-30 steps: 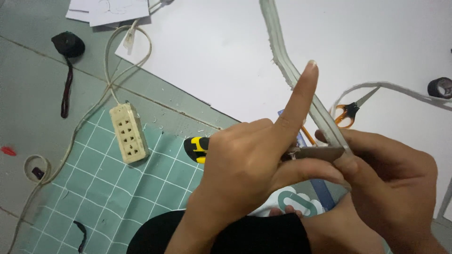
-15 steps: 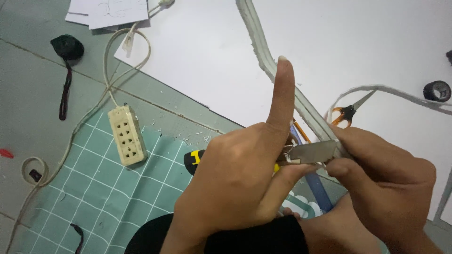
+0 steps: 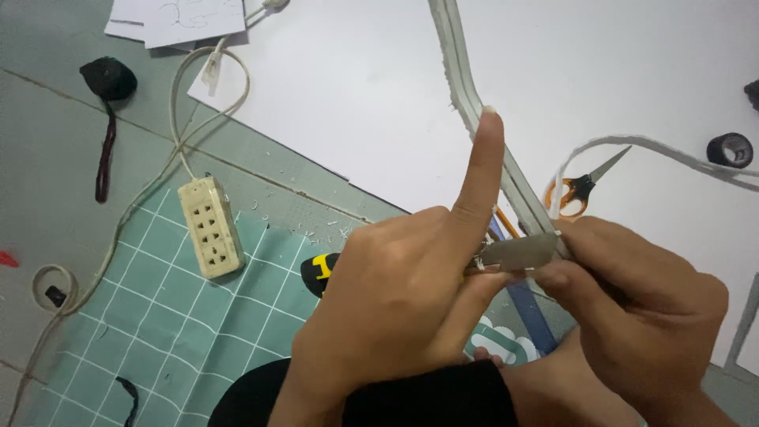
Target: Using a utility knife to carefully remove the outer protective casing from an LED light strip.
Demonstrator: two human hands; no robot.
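Flat grey cable (image 3: pixel 474 99) runs from top centre into both hands; left hand (image 3: pixel 403 308) pinches it, index finger raised, right hand (image 3: pixel 640 308) clamps a flat metal blade (image 3: pixel 518 251) against it. The contact point is hidden behind fingers.

1. A flat grey cable (image 3: pixel 474 95) ran from the top edge of the white sheet down into the hands, its sheath split lengthwise.
2. A bare silver blade (image 3: pixel 518 251) lay crosswise against the cable's lower end, pinched between fingers of both hands.
3. Orange and blue inner wires (image 3: pixel 506 225) showed beside the blade.
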